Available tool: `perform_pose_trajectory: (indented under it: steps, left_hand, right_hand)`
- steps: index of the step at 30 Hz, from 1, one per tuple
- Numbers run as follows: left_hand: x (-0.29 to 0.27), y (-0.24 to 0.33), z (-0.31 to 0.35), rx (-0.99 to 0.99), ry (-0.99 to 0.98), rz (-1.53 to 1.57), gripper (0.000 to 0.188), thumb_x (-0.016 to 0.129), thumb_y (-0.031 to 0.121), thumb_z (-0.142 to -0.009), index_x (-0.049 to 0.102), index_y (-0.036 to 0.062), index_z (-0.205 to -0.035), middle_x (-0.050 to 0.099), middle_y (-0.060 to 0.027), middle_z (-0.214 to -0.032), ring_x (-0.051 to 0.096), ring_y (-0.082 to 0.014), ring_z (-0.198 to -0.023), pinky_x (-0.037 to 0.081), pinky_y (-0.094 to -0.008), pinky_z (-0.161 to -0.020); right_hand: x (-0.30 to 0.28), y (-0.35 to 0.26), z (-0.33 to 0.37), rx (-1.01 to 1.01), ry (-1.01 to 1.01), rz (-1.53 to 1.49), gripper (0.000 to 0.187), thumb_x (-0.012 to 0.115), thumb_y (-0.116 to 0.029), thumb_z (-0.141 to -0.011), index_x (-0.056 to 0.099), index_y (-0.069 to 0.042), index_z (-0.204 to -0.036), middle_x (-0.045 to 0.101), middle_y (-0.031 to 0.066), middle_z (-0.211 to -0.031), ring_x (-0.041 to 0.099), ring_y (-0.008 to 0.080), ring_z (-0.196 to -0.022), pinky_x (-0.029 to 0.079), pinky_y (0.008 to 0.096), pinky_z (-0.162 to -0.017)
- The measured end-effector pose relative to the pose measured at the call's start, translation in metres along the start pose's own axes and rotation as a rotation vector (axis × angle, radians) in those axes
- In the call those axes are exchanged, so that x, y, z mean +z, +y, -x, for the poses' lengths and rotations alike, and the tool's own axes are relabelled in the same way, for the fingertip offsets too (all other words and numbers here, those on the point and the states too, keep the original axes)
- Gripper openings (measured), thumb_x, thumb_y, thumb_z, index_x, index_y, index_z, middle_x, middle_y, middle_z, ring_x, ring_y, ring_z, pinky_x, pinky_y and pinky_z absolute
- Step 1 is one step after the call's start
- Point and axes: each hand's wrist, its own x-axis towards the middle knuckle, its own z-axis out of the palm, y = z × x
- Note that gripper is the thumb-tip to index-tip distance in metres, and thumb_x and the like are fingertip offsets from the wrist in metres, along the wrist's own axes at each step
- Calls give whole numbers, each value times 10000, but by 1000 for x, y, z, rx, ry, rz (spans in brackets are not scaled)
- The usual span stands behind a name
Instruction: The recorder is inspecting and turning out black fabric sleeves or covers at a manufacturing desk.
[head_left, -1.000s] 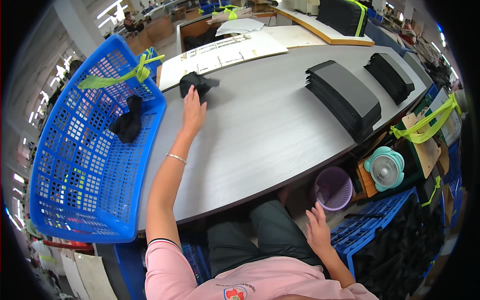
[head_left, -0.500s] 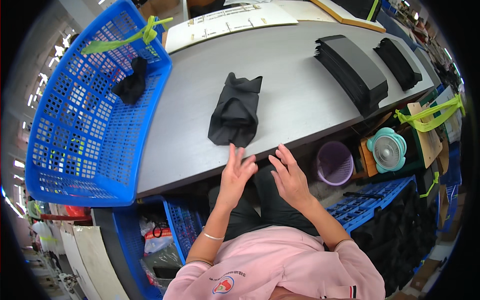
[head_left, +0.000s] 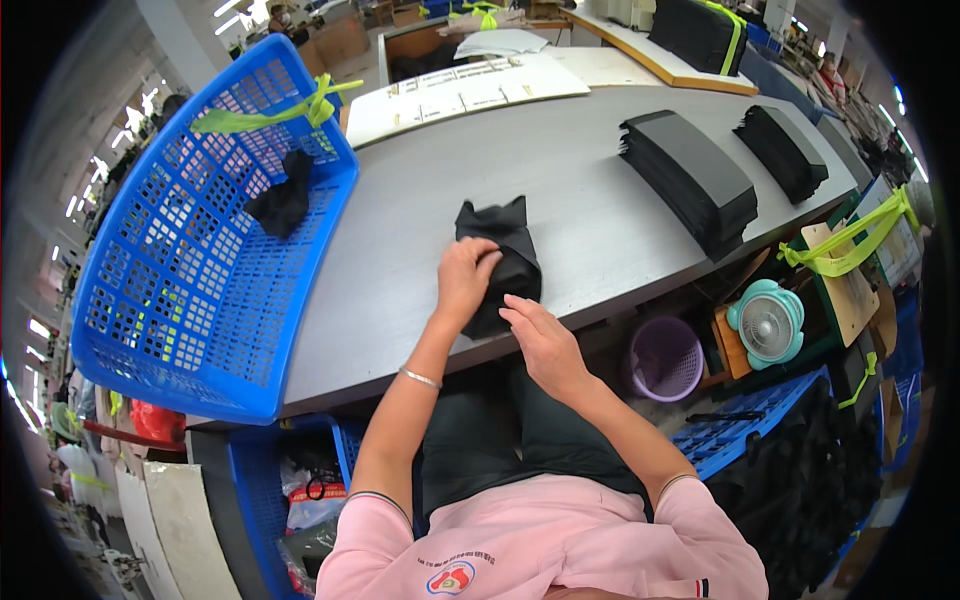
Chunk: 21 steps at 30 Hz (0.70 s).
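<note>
"Black cloth piece (head_left: 517,262), logged where?"

"Right of the blue basket (head_left: 230,392), on the counter (head_left: 400,250). Rumpled, with both hands at work on it."

"Hands, quick."

"Near each other, not clasped. Left hand (head_left: 466,280) on the side toward the blue basket, with fingers and thumb bent onto the cloth; pinching or just pressing, cannot tell. Right hand (head_left: 545,345) farther from the blue basket, loosely open, with fingertips at the cloth's lower part. Firm contact there? Cannot tell."

"Why held like that?"

"Probably to steady limp fabric from two sides. Likely laid between blue basket and stacks for easy reach with both arms."

"And the stacks?"

"Well right of the blue basket: larger stack (head_left: 690,175) nearer to it, smaller stack (head_left: 785,150) farther. Apparently piled neatly to stay squared, and spaced to stay separate."

"Basket itself?"

"Turned with the inside in view, perhaps for quick access."

"Counts, go."

"Hands: two. Cloth under hands: one. Dark bundle (head_left: 283,200) inside the blue basket: one seen. Lime strip (head_left: 240,122) tied on the blue basket: one. Stacks: two; layers too tight to count. White board (head_left: 450,105), just right of the blue basket's far end: one. Purple bin (head_left: 690,375), right of the blue basket and below counter level: one. Teal fan (head_left: 766,325), same direction, farther: one."
</note>
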Motion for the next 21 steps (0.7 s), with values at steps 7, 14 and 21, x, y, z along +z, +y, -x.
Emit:
perform_pose_trajectory:
  steps: [7,14,21]
  left_hand:
    - [-10,41,38,142,-129,83,61,696,91,-840,691,46,-881,664,-80,-844,625,-268,-825,472,-357,-744]
    - [-28,84,65,139,-438,368,72,698,86,-860,696,72,-931,673,-24,-878,612,-194,-833,418,-301,-822]
    - [-8,117,96,42,-560,781,65,681,92,-878,662,47,-922,645,-59,-861,614,-215,-840,460,-322,-792]
  right_hand:
    - [12,32,-2,-22,-315,374,268,561,-48,-832,592,32,-1086,618,126,-1010,641,298,-829,538,387,-730]
    - [-5,59,14,-37,-201,66,147,625,-119,-816,674,-65,-944,666,112,-878,653,295,-773,508,409,-645]
    - [-1,67,18,161,-248,-162,206,568,-190,-957,660,-48,-1075,683,98,-946,655,236,-869,517,359,-740]
